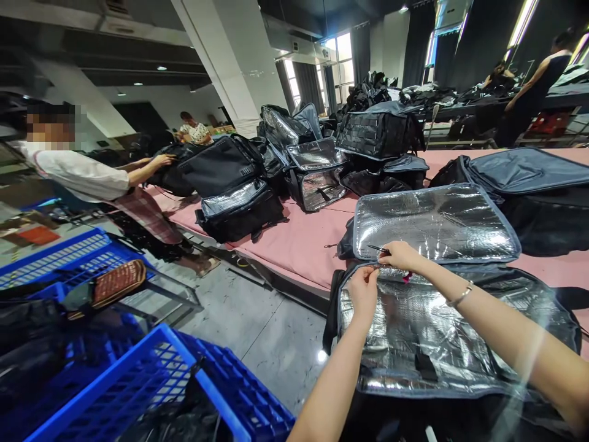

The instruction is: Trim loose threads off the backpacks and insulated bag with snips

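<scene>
In front of me lies an open black bag with a silver foil lining [460,325]; its foil-lined lid [427,221] is folded back onto the table. My left hand [363,291] is closed in a pinch at the bag's left corner, where the lid joins the body. What exactly lies between its fingertips is too small to make out; it appears to be the edge binding. Just above, my right hand [399,256] is closed around thin dark thread snips [376,248], their tips pointing left. A small pink piece [407,278] shows under that hand.
Several more black insulated bags [243,209] lie along the pink table [294,236]. Blue plastic crates [161,344] holding dark items stand at the lower left. A person in a white top [83,172] handles bags on the left; others are farther back.
</scene>
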Action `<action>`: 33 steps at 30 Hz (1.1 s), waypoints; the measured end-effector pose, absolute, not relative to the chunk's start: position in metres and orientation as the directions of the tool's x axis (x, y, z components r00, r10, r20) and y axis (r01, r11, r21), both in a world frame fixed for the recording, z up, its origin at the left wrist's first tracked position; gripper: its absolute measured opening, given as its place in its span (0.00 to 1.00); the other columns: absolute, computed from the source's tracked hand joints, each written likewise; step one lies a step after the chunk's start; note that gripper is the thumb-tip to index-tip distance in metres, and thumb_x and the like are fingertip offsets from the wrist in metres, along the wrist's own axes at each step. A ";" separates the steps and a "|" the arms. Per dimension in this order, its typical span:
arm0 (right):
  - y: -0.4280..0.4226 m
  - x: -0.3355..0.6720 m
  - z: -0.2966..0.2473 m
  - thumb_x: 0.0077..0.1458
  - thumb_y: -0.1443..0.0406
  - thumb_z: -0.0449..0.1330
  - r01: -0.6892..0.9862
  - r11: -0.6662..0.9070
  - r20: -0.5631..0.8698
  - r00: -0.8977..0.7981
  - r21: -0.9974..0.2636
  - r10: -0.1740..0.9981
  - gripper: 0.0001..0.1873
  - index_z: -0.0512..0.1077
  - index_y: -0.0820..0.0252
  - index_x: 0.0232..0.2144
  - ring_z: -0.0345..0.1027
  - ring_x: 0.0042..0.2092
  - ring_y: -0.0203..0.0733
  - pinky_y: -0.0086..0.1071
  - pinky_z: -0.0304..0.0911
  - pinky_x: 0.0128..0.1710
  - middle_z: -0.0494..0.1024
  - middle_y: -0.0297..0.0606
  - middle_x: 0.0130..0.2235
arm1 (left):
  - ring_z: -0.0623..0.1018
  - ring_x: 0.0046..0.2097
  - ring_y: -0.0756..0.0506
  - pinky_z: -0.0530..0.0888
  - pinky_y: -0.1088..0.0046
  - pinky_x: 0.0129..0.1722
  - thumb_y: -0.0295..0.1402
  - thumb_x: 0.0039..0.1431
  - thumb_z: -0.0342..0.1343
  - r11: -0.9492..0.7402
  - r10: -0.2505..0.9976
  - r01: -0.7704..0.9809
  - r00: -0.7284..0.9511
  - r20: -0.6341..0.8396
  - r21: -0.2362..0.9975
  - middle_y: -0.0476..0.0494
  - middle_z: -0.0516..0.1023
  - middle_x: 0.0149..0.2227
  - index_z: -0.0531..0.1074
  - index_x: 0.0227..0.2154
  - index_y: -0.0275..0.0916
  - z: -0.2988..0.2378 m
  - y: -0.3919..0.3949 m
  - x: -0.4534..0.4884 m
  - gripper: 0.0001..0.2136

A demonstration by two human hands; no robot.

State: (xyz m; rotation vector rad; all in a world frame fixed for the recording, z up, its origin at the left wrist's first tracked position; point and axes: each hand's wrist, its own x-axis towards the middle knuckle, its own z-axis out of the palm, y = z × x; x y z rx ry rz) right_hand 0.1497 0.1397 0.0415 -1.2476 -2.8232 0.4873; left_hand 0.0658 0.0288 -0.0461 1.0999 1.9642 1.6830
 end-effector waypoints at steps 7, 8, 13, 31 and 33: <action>0.124 0.171 0.039 0.57 0.60 0.55 0.695 0.682 0.096 -0.681 -0.229 0.726 0.12 0.72 0.62 0.37 0.69 0.37 0.43 0.29 0.57 0.30 0.75 0.41 0.39 | 0.67 0.27 0.52 0.63 0.77 0.29 0.35 0.55 0.51 -0.050 0.790 0.363 -0.555 0.260 0.930 0.49 0.71 0.25 0.69 0.27 0.36 -0.046 0.024 0.064 0.08; 0.123 0.177 0.039 0.58 0.60 0.54 0.694 0.693 0.146 -0.678 -0.198 0.721 0.14 0.70 0.64 0.41 0.68 0.39 0.45 0.30 0.57 0.31 0.74 0.44 0.41 | 0.67 0.27 0.52 0.63 0.78 0.29 0.35 0.55 0.51 -0.060 0.797 0.343 -0.549 0.252 0.938 0.49 0.70 0.25 0.69 0.27 0.36 -0.046 0.023 0.063 0.07; 0.123 0.207 0.037 0.61 0.66 0.50 0.543 0.839 0.255 -0.811 -0.009 0.527 0.13 0.68 0.66 0.45 0.64 0.42 0.46 0.34 0.55 0.38 0.72 0.45 0.40 | 0.68 0.28 0.52 0.64 0.78 0.29 0.34 0.53 0.52 -0.082 0.813 0.233 -0.547 0.200 0.969 0.49 0.70 0.25 0.69 0.27 0.35 -0.046 0.024 0.059 0.07; 0.125 0.192 0.033 0.60 0.72 0.50 0.217 0.882 0.408 -0.912 0.418 0.030 0.09 0.71 0.62 0.36 0.60 0.33 0.40 0.34 0.48 0.31 0.73 0.36 0.31 | 0.67 0.27 0.53 0.65 0.78 0.30 0.33 0.51 0.52 -0.113 0.861 0.138 -0.481 0.166 0.984 0.49 0.68 0.25 0.68 0.27 0.35 -0.048 0.025 0.053 0.06; 0.128 0.198 0.032 0.59 0.72 0.50 0.268 0.902 0.455 -0.886 0.339 0.091 0.09 0.70 0.62 0.36 0.62 0.34 0.40 0.33 0.50 0.32 0.73 0.37 0.32 | 0.68 0.27 0.52 0.66 0.77 0.30 0.35 0.51 0.53 -0.104 0.887 0.124 -0.437 0.149 0.987 0.49 0.69 0.24 0.68 0.26 0.34 -0.046 0.022 0.052 0.08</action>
